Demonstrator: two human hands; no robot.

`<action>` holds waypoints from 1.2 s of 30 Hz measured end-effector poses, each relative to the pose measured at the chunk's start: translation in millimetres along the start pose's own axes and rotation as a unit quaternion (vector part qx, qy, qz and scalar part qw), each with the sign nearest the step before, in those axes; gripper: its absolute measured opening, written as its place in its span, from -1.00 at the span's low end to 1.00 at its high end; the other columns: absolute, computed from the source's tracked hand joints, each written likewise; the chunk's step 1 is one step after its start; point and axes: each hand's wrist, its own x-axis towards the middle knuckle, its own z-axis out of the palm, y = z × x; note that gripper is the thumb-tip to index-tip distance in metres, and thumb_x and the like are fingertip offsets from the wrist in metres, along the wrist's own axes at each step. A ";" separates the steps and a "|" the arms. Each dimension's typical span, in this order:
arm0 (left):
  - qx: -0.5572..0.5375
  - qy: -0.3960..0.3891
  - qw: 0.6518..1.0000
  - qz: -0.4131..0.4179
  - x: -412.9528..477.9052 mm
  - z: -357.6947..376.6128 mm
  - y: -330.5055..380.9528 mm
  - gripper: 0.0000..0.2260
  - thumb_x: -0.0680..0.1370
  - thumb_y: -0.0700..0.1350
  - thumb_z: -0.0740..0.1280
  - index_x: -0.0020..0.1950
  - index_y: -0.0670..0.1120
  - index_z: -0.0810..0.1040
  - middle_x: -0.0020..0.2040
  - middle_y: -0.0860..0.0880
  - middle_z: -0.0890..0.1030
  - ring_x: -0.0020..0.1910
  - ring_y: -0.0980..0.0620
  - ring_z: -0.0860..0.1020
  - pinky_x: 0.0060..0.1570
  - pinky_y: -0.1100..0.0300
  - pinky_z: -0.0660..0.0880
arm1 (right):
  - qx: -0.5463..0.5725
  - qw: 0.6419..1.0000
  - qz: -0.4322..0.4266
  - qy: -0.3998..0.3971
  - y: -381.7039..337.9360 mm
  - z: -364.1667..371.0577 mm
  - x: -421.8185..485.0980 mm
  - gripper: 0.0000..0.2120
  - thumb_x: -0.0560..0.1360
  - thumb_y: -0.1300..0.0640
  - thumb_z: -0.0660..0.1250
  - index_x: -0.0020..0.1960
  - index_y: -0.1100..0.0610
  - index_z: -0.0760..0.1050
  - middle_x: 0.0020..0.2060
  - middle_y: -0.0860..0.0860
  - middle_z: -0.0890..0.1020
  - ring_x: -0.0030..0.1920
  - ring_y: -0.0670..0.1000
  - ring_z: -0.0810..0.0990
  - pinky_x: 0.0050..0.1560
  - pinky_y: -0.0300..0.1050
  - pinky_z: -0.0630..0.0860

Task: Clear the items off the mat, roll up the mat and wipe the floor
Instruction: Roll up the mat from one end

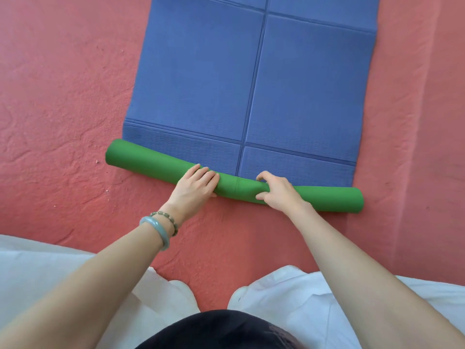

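A mat [251, 84] with a blue top and a green underside lies on the red floor [63, 96], running away from me. Its near end is wound into a green roll [151, 161] lying across the view. My left hand [193, 187] rests on the roll left of its middle, fingers laid over the top. My right hand [276, 191] grips the roll just right of the middle, thumb and fingers curled round it. Nothing lies on the flat blue part.
The rough red floor spreads on both sides of the mat. My white trouser legs [302, 293] are at the bottom of the view, close to the roll. A smoother strip of floor [442, 122] runs along the right edge.
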 end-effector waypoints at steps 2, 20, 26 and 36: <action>-0.025 -0.015 1.000 0.012 10.8 -5.0 -7.9 -0.65 0.28 0.00 0.56 -0.07 -0.17 0.61 -0.18 -0.07 0.64 -0.18 -0.10 0.62 0.01 0.02 0.54 | 0.004 1.000 -0.006 -0.005 -1.3 -9.8 1.1 -0.56 0.45 0.08 0.41 0.25 0.08 0.34 0.15 0.10 0.43 0.22 0.13 0.38 0.19 -0.01 0.34; 0.017 0.057 0.991 -0.123 7.8 6.7 10.5 -0.49 0.46 0.04 0.28 0.35 -0.17 0.44 0.24 -0.13 0.51 0.26 -0.11 0.41 0.34 -0.10 0.26 | -0.425 0.905 -0.011 0.013 3.4 -7.4 16.0 -0.43 0.55 0.25 0.16 0.47 0.23 -0.03 0.34 0.15 0.24 0.33 0.15 0.24 0.17 0.48 0.29; 0.016 0.025 0.993 -0.116 30.4 -0.9 -3.6 -0.49 0.32 -0.09 0.52 0.25 -0.14 0.55 0.14 -0.09 0.61 0.15 -0.13 0.57 0.24 -0.08 0.42 | -0.399 0.914 -0.066 0.044 11.9 -27.6 18.7 -0.36 0.41 0.03 0.37 0.36 0.22 0.18 0.25 0.12 0.29 0.21 0.14 0.33 0.08 0.29 0.45; -0.100 -0.064 0.989 -0.093 79.1 -21.8 -43.4 -0.61 0.47 0.06 0.39 0.24 -0.06 0.53 0.10 -0.03 0.60 0.10 -0.13 0.51 0.09 0.02 0.31 | -0.442 0.888 -0.008 0.124 10.6 -24.5 21.4 -0.13 0.37 -0.14 0.41 0.49 0.22 0.11 0.27 0.13 0.39 0.26 0.13 0.38 0.16 0.42 0.35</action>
